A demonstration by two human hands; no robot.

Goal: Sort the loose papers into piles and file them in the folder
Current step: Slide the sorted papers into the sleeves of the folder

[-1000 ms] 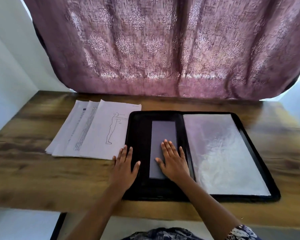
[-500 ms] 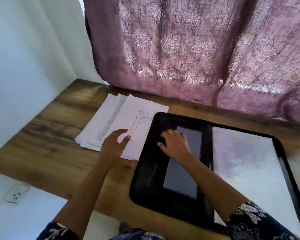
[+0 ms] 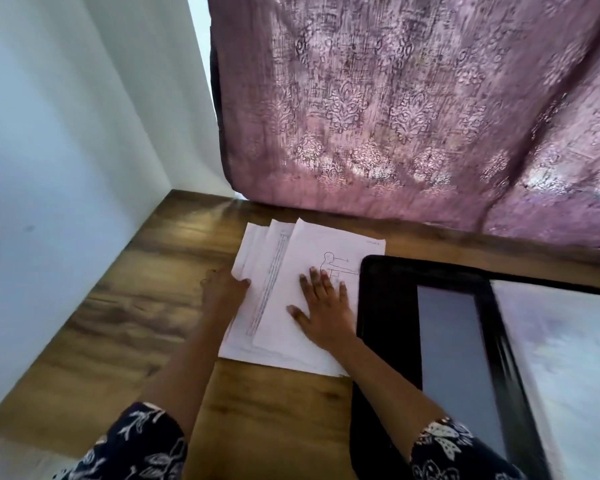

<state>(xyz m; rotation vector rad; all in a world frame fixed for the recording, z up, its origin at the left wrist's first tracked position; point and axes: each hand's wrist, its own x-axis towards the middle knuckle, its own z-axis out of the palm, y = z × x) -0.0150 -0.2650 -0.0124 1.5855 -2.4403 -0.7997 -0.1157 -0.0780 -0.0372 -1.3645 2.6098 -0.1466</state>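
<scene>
A fanned stack of loose white papers (image 3: 278,327) lies on the wooden table (image 3: 146,320), left of the open black folder (image 3: 385,306). The top sheet carries a line drawing of a standing figure. My right hand (image 3: 323,306) lies flat on that top sheet with its fingers spread. My left hand (image 3: 222,287) is at the stack's left edge, thumb on top of the sheets; its fingers are blurred and partly hidden there. The folder's left half has a grey pocket (image 3: 454,358), and its right half shows a shiny clear sleeve (image 3: 561,368).
A mauve patterned curtain (image 3: 395,116) hangs down to the table's far edge. A white wall (image 3: 66,168) closes off the left side. Bare wood shows left of and in front of the papers.
Both hands have left the folder and moved left onto the papers. The right hand now presses the top sheet and the left hand has reached the stack's left edge. The view has swung left.
</scene>
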